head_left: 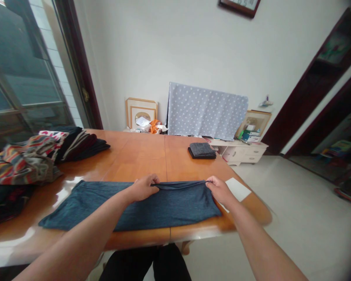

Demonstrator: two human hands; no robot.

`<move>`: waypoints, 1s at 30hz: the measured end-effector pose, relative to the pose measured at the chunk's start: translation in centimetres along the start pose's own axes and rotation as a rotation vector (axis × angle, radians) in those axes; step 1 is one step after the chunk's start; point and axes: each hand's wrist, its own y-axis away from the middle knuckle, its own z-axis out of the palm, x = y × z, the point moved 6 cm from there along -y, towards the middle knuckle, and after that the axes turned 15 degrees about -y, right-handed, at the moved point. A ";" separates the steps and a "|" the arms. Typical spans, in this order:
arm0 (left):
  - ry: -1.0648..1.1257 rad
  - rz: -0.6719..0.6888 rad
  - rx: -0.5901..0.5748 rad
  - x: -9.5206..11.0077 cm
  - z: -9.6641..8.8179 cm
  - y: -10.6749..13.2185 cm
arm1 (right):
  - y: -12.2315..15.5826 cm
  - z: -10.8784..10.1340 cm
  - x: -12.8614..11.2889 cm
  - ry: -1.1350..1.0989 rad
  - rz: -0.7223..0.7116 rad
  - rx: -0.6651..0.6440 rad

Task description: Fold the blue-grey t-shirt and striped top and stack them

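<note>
A dark blue garment (175, 207), folded into a long strip, lies across the near side of the wooden table (140, 156). My left hand (144, 188) pinches its far edge near the middle. At the right end of that same edge, my right hand (218, 188) grips the far corner between thumb and fingers. Between both hands the edge is drawn straight and slightly raised. The cloth's left end rests flat on the wood. Which kind of garment it is, I cannot tell.
Piled clothes (26, 156) take up the table's left side. A small folded grey and black stack (202, 150) sits at the far right. White paper (236, 189) lies beside my right hand. Behind stand a dotted cloth cover (206, 111) and a white cabinet (241, 153).
</note>
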 end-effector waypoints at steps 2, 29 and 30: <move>0.019 -0.009 0.007 0.0 -0.2 -0.2 | -0.3 0.2 0.7 0.011 0.011 0.029; -0.272 0.230 0.121 6.7 3.7 1.5 | 1.5 -2.0 2.0 0.202 0.179 0.154; -0.269 0.225 0.121 6.6 3.8 1.5 | 2.5 -2.4 2.3 0.159 0.219 0.148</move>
